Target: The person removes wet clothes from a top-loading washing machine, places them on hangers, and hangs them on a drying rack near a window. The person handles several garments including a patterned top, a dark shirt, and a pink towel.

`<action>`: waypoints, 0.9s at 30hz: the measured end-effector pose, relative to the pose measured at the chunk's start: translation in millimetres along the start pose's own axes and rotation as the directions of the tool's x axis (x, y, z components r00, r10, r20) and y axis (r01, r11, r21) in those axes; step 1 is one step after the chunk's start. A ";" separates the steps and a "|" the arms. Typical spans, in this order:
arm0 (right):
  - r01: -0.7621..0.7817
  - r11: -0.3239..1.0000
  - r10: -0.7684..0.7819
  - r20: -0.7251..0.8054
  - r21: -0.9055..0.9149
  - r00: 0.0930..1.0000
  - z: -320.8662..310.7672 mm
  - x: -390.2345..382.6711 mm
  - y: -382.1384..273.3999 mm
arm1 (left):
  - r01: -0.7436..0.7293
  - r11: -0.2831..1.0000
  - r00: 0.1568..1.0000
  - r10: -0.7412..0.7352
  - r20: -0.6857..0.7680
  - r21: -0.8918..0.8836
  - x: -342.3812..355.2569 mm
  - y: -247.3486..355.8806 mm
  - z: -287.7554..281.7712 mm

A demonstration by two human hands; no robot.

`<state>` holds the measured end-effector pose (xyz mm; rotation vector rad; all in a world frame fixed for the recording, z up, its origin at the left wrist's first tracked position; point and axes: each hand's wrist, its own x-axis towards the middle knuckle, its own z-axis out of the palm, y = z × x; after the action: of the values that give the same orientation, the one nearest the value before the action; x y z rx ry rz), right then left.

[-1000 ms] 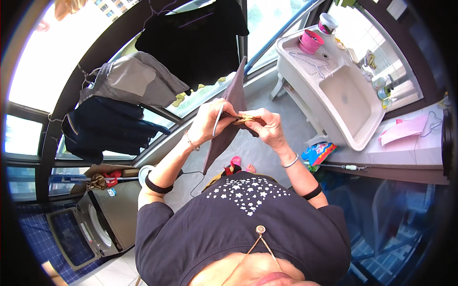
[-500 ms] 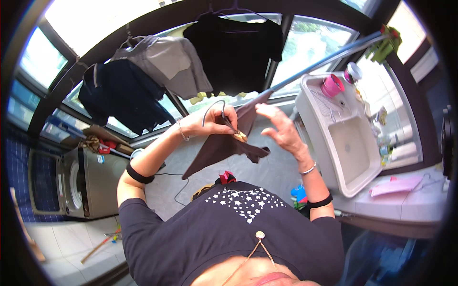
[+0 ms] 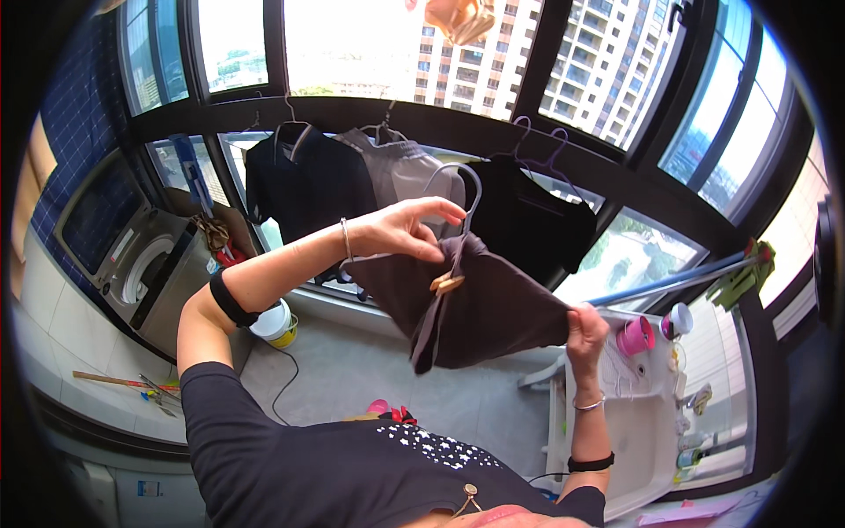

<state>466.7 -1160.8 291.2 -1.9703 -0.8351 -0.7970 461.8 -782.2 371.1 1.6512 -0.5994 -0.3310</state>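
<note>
My left hand (image 3: 410,227) is closed at the top of a dark brown garment (image 3: 482,317), beside the neck of a grey hanger (image 3: 472,195); its index finger reaches out to the hanger, and some fingertips are hidden. A small light wooden clip (image 3: 447,282) sits on the cloth below the hanger. At the garment's far right corner, my right hand (image 3: 583,339) grips the fabric between thumb and fingers. The cloth spreads between both hands, with a folded end drooping in the middle.
Navy (image 3: 304,180), grey (image 3: 405,176) and black (image 3: 537,220) clothes hang along the window. A washing machine (image 3: 141,264) and bucket (image 3: 273,327) are left. A sink (image 3: 629,431) with a pink pot (image 3: 635,335) is right, near long poles (image 3: 651,282). A cord crosses the floor (image 3: 334,387).
The view has swung up toward the windows. My right hand was off the cloth with fingers spread; it now grips the right corner and has stretched the garment out, turning the hanger upright.
</note>
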 end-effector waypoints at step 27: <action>-0.146 0.757 -0.251 -0.489 -0.637 0.836 -56.6 292.6 -86.7 | 0.243 0.389 0.793 0.448 -0.413 0.889 39.0 6.7 -405.3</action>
<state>555.0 -1096.7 581.8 -2.0996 -0.2569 -1.7897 709.4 -469.4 452.6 2.6206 -0.3719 0.8490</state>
